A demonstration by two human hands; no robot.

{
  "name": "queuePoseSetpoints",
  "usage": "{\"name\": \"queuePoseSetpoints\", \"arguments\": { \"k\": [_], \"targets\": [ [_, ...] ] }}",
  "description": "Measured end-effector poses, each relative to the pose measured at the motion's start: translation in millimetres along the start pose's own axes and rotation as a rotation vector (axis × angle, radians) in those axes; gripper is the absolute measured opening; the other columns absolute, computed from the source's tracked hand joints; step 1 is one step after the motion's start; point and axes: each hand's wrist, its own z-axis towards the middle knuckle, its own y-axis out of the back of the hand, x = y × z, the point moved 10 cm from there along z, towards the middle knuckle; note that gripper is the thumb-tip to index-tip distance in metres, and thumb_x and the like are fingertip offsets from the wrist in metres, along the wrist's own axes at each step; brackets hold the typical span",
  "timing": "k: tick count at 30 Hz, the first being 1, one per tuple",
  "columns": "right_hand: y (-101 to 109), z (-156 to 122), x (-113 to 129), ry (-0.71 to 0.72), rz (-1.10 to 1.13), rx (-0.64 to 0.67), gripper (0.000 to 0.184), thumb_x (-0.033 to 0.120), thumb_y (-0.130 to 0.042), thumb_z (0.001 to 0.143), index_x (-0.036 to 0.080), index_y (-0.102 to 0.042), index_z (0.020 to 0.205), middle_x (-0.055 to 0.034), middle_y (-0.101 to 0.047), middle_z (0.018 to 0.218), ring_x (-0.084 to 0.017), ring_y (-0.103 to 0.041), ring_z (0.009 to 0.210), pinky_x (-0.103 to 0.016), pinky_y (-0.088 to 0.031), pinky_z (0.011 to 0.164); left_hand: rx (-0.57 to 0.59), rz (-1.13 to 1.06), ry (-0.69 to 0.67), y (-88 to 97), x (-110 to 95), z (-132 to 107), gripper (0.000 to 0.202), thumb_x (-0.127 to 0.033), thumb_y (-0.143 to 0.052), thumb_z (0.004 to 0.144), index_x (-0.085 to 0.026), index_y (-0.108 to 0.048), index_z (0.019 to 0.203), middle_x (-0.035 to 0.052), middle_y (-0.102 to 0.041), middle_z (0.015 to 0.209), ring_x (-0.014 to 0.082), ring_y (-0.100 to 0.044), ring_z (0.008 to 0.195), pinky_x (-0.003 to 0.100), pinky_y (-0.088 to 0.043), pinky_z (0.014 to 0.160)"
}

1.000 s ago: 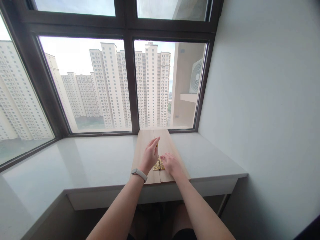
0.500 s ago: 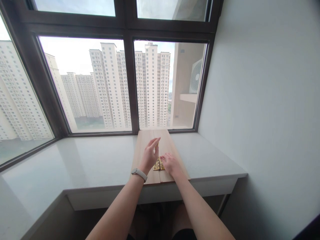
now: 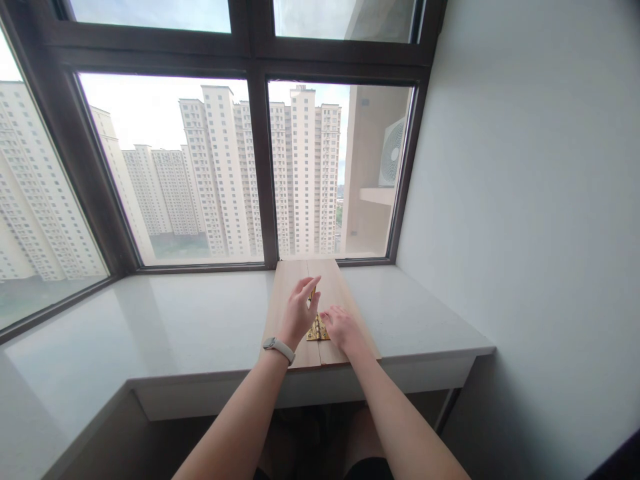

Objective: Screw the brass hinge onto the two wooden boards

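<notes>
Two pale wooden boards lie side by side, with a seam running away from me between them. Near their front end a gold hinge straddles the seam. My right hand rests over the hinge's right side, fingers curled and fingertips against it, hiding part of it. Above the left board and just beyond the hinge is my left hand, wearing a pale wristband. Its thumb and forefinger stand apart. A small gold piece shows behind those fingers; whether they touch it I cannot tell.
The boards lie on a white ledge and reach from its front edge to the dark window frame. A plain wall closes off the right side. My legs are under the ledge.
My left thumb has moved slightly away from the forefinger, widening the gap between them. My right hand, the hinge and the boards have stayed in place.
</notes>
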Motion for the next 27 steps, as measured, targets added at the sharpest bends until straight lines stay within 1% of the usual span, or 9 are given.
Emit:
{"name": "queuePoseSetpoints", "arguments": {
  "k": [2,4,8,13,15,19,21,24,27],
  "targets": [
    [0.8,-0.3,0.8,0.005,0.000,-0.006,0.057,0.057,-0.027,0.103,0.023,-0.069,0.124,-0.0086,-0.060,0.142,-0.023,-0.047,0.137,-0.035,-0.028,0.116,0.005,-0.022,-0.013,-1.9,-0.9,0.4,0.043,-0.021,-0.046,0.102,-0.028,-0.051,0.144,0.0099,-0.056,0.139,0.0231,-0.055,0.130,0.042,-0.049,0.108],
    [1.8,-0.8,2.1,0.014,0.006,-0.010,0.057,0.056,-0.028,0.103,0.024,-0.068,0.126,-0.0081,-0.059,0.144,-0.023,-0.047,0.138,-0.034,-0.028,0.117,0.017,-0.049,-0.017,-3.6,-1.4,0.4,0.044,-0.019,-0.042,0.103,-0.027,-0.048,0.146,0.0101,-0.055,0.142,0.0223,-0.055,0.131,0.041,-0.048,0.109],
    [2.4,-1.3,2.8,0.015,0.013,-0.006,0.057,0.056,-0.027,0.103,0.024,-0.067,0.127,-0.0080,-0.058,0.144,-0.023,-0.047,0.138,-0.034,-0.028,0.117,0.034,-0.055,-0.001,-2.1,-1.7,-0.2,0.044,-0.017,-0.042,0.102,-0.028,-0.049,0.144,0.0091,-0.063,0.128,0.0197,-0.065,0.112,0.037,-0.055,0.096],
    [0.7,-0.7,-0.1,-0.004,0.013,0.003,0.060,0.059,-0.026,0.103,0.024,-0.066,0.130,-0.0078,-0.057,0.146,-0.023,-0.045,0.139,-0.035,-0.028,0.117,0.000,0.043,0.031,6.6,0.1,-1.2,0.028,-0.021,-0.053,0.100,-0.027,-0.064,0.124,0.0065,-0.065,0.110,0.0188,-0.066,0.096,0.034,-0.056,0.086],
    [0.1,-0.7,-0.9,-0.008,0.012,0.004,0.061,0.060,-0.026,0.103,0.023,-0.066,0.130,-0.0083,-0.057,0.146,-0.023,-0.045,0.139,-0.036,-0.027,0.118,-0.008,0.042,0.029,7.2,-0.2,-1.7,0.030,-0.023,-0.053,0.099,-0.027,-0.062,0.128,0.0075,-0.064,0.115,0.0200,-0.066,0.101,0.036,-0.056,0.089],
    [1.3,-1.2,0.8,0.003,0.007,0.000,0.058,0.057,-0.027,0.103,0.023,-0.067,0.128,-0.0083,-0.058,0.145,-0.023,-0.046,0.139,-0.035,-0.028,0.118,-0.020,-0.021,0.008,5.5,-1.2,-2.2,0.043,-0.019,-0.047,0.101,-0.027,-0.051,0.143,0.0107,-0.057,0.137,0.0231,-0.057,0.126,0.042,-0.050,0.106],
    [2.5,-1.6,1.2,-0.002,0.002,0.001,0.056,0.055,-0.028,0.104,0.024,-0.067,0.128,-0.0081,-0.058,0.145,-0.022,-0.046,0.139,-0.035,-0.029,0.117,0.003,-0.062,0.009,2.0,0.3,-2.1,0.046,-0.017,-0.042,0.102,-0.026,-0.047,0.147,0.0111,-0.056,0.140,0.0227,-0.056,0.129,0.042,-0.049,0.107],
    [3.1,-2.1,1.5,-0.016,-0.004,0.017,0.053,0.054,-0.030,0.104,0.024,-0.066,0.129,-0.0074,-0.057,0.146,-0.022,-0.045,0.140,-0.036,-0.029,0.117,0.046,-0.098,0.011,-2.4,1.9,-2.2,0.047,-0.017,-0.040,0.102,-0.027,-0.045,0.148,0.0106,-0.062,0.131,0.0211,-0.063,0.119,0.039,-0.054,0.099],
    [3.3,-2.3,1.7,-0.026,-0.001,0.026,0.053,0.054,-0.030,0.104,0.025,-0.066,0.130,-0.0068,-0.057,0.146,-0.022,-0.045,0.140,-0.036,-0.028,0.117,0.044,-0.058,0.005,-0.2,1.2,-3.0,0.044,-0.018,-0.044,0.102,-0.029,-0.051,0.144,0.0084,-0.066,0.117,0.0193,-0.066,0.104,0.035,-0.056,0.091]
  ]
}}
